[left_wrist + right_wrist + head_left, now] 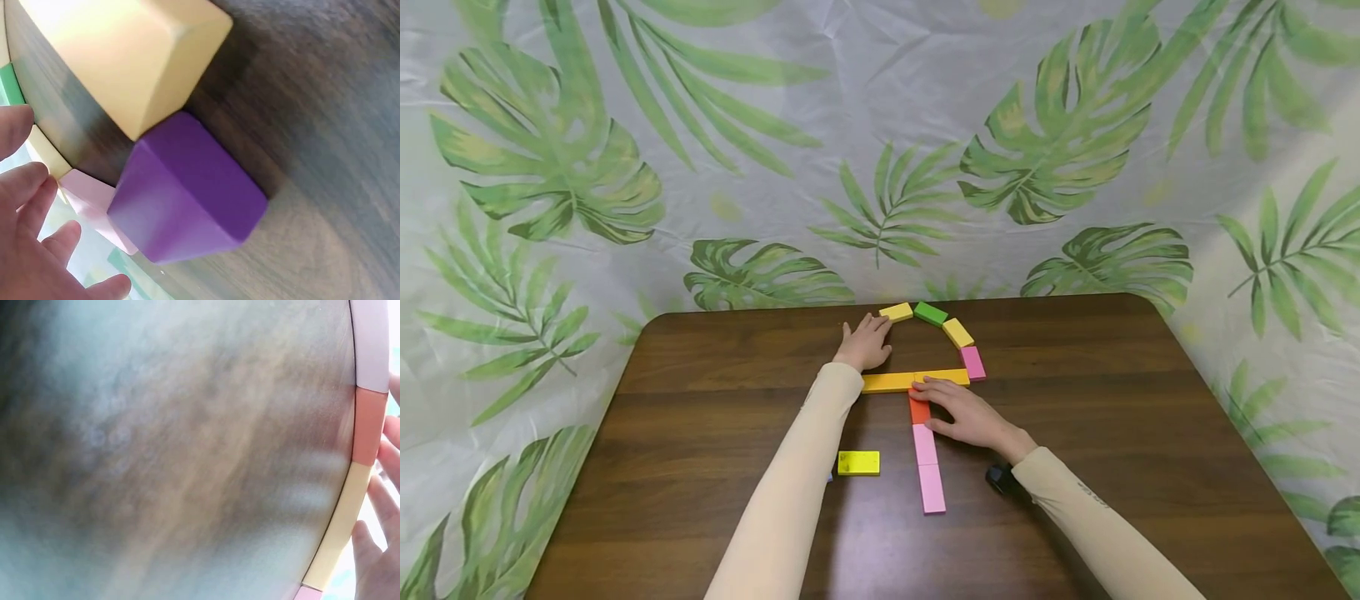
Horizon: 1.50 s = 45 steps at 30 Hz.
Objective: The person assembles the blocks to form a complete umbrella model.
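Observation:
My left hand [865, 343] reaches to the top of a curve of blocks, its fingertips at the near end of a yellow block [896, 312]. In the left wrist view its fingers lie beside that block and a pink block [94, 203]. A purple block [187, 187] touches the corner of a yellow-orange block [125, 56]; the head view hides the purple one behind hand and sleeve. My right hand [973, 417] rests its fingers by the orange bar [940, 377] and the red block [919, 408]. In the right wrist view its fingertips touch the red block's edge [370, 425].
The curve continues with a green block [931, 313], a yellow block [957, 332] and a pink block [973, 363]. Two light pink blocks [928, 467] run below the red one. A bright yellow block [859, 463] lies beside the left forearm, with a sliver of blue next to it.

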{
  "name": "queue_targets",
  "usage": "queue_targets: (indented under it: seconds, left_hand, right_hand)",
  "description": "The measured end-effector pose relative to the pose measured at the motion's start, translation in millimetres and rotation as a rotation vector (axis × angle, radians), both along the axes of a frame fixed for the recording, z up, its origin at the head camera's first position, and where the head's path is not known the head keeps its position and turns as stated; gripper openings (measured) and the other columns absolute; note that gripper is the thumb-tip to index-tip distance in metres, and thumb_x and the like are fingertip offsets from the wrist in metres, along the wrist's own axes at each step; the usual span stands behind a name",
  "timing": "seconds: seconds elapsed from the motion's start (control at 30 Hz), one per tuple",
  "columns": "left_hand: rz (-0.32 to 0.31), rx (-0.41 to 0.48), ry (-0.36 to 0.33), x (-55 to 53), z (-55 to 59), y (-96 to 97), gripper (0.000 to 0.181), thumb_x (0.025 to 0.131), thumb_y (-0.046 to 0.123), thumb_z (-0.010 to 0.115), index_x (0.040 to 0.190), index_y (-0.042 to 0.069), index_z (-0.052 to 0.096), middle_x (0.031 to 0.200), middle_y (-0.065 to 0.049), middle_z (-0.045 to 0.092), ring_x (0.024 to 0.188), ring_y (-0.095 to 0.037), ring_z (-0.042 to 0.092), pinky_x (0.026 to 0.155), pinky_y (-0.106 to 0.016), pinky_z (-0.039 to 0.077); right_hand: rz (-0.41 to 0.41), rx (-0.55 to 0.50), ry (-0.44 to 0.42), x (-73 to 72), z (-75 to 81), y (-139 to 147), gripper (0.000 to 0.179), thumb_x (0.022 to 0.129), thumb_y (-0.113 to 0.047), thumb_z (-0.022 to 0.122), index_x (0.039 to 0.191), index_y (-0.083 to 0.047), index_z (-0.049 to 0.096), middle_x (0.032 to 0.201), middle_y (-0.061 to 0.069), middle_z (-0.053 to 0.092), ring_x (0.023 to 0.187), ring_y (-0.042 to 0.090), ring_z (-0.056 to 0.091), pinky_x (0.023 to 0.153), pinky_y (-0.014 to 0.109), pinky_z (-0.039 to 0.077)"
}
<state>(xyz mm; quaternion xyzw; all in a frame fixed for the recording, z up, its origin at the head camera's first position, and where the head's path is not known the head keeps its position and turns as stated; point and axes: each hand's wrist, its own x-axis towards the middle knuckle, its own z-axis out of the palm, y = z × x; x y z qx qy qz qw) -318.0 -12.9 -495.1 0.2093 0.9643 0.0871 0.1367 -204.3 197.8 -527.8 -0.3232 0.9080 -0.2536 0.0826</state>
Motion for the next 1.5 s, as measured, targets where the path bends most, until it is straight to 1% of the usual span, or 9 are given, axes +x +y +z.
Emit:
queue_targets:
  seconds: [0.23,0.33,0.47,0.6,0.73,0.87,1.0,1.4,1.5]
  left_hand:
    - [-0.02,-0.004,0.04,-2.2,-5.3,2.8,0.055,0.102,0.028,0.046,0.152,0.013,0.028,0.157,-0.003,0.022,0.144,-0.025,0.013,0.11,-0.058,0.014]
    - [-0.047,0.015,0.047,-2.9,-3.4,9.2,0.055,0.101,0.026,0.046,0.152,0.013,0.028,0.156,-0.003,0.023,0.144,-0.024,0.016,0.11,-0.058,0.014]
    - [-0.079,0.037,0.029,-3.3,0.0,22.7,0.055,0.101,0.025,0.047,0.152,0.013,0.028,0.156,-0.002,0.023,0.143,-0.022,0.019,0.111,-0.057,0.013]
    - [-0.097,0.003,0.009,-6.0,-0.3,35.7,0.056,0.101,0.027,0.045,0.153,0.015,0.026,0.157,0.0,0.021,0.144,-0.021,0.016,0.111,-0.056,0.012]
    - [-0.106,-0.039,-0.002,-12.0,-0.6,43.3,0.056,0.102,0.028,0.043,0.153,0.017,0.024,0.158,0.002,0.018,0.144,-0.02,0.012,0.112,-0.056,0.011]
    - [-0.107,-0.082,0.003,-16.6,2.3,45.6,0.056,0.102,0.028,0.042,0.154,0.018,0.023,0.158,0.003,0.017,0.145,-0.02,0.01,0.111,-0.057,0.011]
    - [-0.113,-0.111,0.002,-17.8,4.5,46.6,0.055,0.103,0.028,0.041,0.154,0.019,0.022,0.158,0.004,0.017,0.145,-0.02,0.01,0.111,-0.057,0.011]
    - [-0.128,-0.09,-0.003,-13.2,0.6,50.2,0.055,0.102,0.027,0.043,0.153,0.019,0.025,0.157,0.003,0.02,0.145,-0.02,0.009,0.112,-0.055,0.009]
    - [-0.114,-0.076,0.01,-14.3,-1.4,49.2,0.055,0.102,0.026,0.043,0.153,0.018,0.024,0.158,0.001,0.018,0.145,-0.021,0.009,0.112,-0.056,0.009]
  right_hand:
    - [0.001,-0.003,-0.008,0.0,-0.5,-1,0.053,0.093,-0.031,0.062,0.14,-0.011,0.05,0.148,0.004,0.04,0.139,0.026,0.03,0.11,0.047,0.025]
    - [0.001,-0.003,-0.008,0.0,-1.5,-1,0.053,0.093,-0.031,0.062,0.141,-0.012,0.05,0.148,0.004,0.04,0.139,0.026,0.029,0.11,0.047,0.025]
    - [0.001,-0.007,-0.004,-0.4,-2.5,0,0.053,0.093,-0.032,0.062,0.14,-0.012,0.05,0.148,0.004,0.04,0.139,0.025,0.029,0.11,0.046,0.025]
    - [0.008,-0.017,0.004,-0.4,-2.4,0,0.053,0.093,-0.031,0.062,0.14,-0.011,0.05,0.148,0.005,0.04,0.139,0.025,0.03,0.11,0.046,0.025]
    - [0.018,-0.024,0.015,-1.3,-2.1,0,0.053,0.092,-0.03,0.063,0.139,-0.01,0.051,0.148,0.005,0.041,0.138,0.026,0.03,0.11,0.046,0.026]
    - [0.027,-0.023,0.023,-3.0,-2.2,-2,0.053,0.093,-0.031,0.062,0.14,-0.01,0.051,0.148,0.005,0.041,0.138,0.025,0.031,0.11,0.045,0.026]
    - [0.039,-0.026,0.027,-3.3,-2.5,-3,0.053,0.093,-0.031,0.062,0.14,-0.009,0.05,0.147,0.006,0.041,0.138,0.025,0.031,0.11,0.045,0.027]
    - [0.021,-0.021,0.017,-3.0,-4.3,3,0.053,0.093,-0.032,0.061,0.14,-0.01,0.05,0.148,0.005,0.04,0.139,0.024,0.03,0.11,0.045,0.026]
    - [0.022,-0.024,0.016,-2.8,-4.7,3,0.053,0.093,-0.032,0.062,0.14,-0.01,0.051,0.148,0.005,0.041,0.138,0.025,0.03,0.11,0.046,0.026]
